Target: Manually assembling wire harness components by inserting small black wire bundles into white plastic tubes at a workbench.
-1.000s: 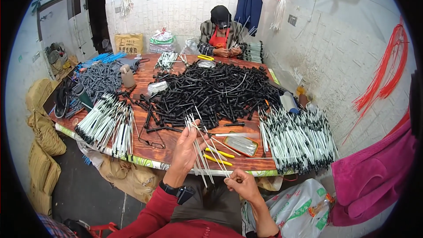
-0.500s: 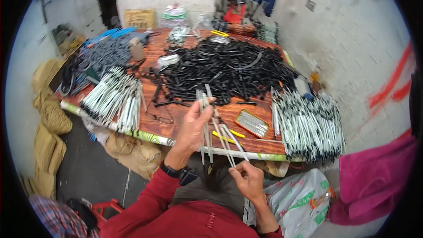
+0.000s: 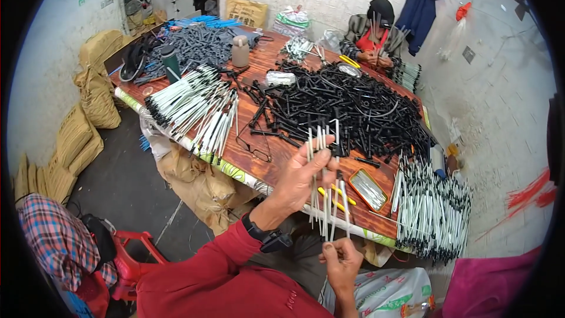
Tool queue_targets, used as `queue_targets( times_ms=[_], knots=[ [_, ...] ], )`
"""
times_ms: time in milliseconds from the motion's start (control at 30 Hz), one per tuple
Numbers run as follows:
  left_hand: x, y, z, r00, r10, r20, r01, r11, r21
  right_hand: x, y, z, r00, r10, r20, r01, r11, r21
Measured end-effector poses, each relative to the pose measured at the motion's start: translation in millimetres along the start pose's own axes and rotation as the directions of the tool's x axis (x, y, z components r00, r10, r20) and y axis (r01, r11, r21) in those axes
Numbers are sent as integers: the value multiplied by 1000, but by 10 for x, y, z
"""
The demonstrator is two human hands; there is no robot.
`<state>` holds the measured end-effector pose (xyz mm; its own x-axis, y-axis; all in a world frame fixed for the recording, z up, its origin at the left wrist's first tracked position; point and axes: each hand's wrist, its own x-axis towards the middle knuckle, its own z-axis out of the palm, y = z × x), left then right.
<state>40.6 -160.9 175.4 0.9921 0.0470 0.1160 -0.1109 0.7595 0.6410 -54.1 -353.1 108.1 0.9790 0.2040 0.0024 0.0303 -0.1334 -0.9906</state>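
Observation:
My left hand [image 3: 299,178] is closed round several thin white rods [image 3: 327,215], thumb across them, above the table's near edge. The rods stand roughly upright, their tops poking out above my fingers. Lower down, my right hand [image 3: 342,264] pinches the bottom ends of some of them between thumb and fingers. One thicker white rod [image 3: 346,215] slants down beside the others. Just past my left hand spreads a heap of black plastic pieces [image 3: 347,109]. Yellow-handled pliers [image 3: 349,199] lie partly hidden behind the rods, and a tin of thin metal pins [image 3: 368,189] rests beside them.
White rods with black ends lie piled at the left [image 3: 203,103] and right [image 3: 432,209] of the wooden table [image 3: 259,171]. Folded glasses [image 3: 256,148], a green cup [image 3: 170,62] and grey pieces [image 3: 206,47] are there too. Another person [image 3: 376,41] works at the far side.
The view has turned, so the table appears tilted and further right. My left hand has shifted right with the rods; my right hand has come lower, still at their bottom ends.

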Motion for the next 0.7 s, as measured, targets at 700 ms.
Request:
queue_targets(
  times_ms=[700],
  knots=[
    [-80,-286,-16,798,-513,317,533,846,28,524,430,-2567,670,-574,-471,-474,158,-867]
  ],
)
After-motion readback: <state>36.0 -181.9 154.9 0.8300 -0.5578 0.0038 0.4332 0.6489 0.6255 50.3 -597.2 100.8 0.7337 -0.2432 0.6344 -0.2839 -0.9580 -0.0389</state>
